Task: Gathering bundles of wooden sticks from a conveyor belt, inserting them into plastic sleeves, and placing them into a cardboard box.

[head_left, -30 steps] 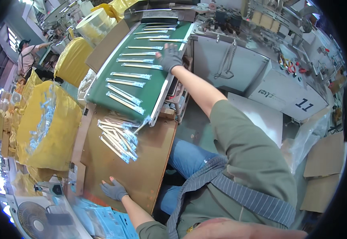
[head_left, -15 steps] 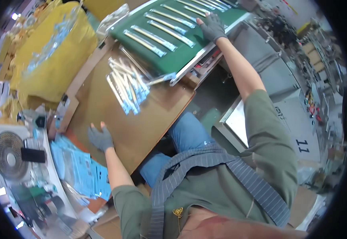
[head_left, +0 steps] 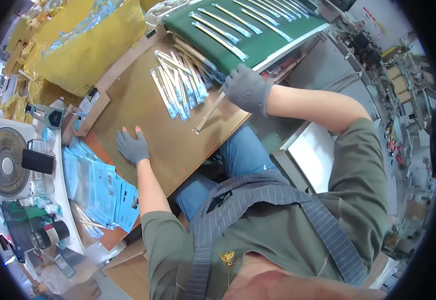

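Note:
My left hand [head_left: 133, 146], in a grey glove with bare fingertips, lies on the brown tabletop [head_left: 170, 152] with its fingers apart and nothing in them. At the near end of the green conveyor belt [head_left: 178, 22], my right hand [head_left: 248, 91], gloved alike, is closed on a slim wrapped stick [head_left: 210, 113]. That stick slants down from the fingers toward the tabletop. Left of it lies a loose pile of wrapped sticks [head_left: 178, 85], pale in clear sleeves with blue ends. More wrapped sticks [head_left: 221, 40] rest in spaced rows on the belt.
Flat blue printed bags [head_left: 95, 180] are stacked left of my left hand. Beyond them are a fan [head_left: 8, 162] and a dark phone [head_left: 38, 161]. A large yellow sack [head_left: 85, 55] stands at the far left. Metal machine housing [head_left: 310, 75] borders the belt's right side.
My right hand has come back from over the belt to its near end and now holds a wrapped stick. My left hand stays on the tabletop. The whole view has shifted slightly.

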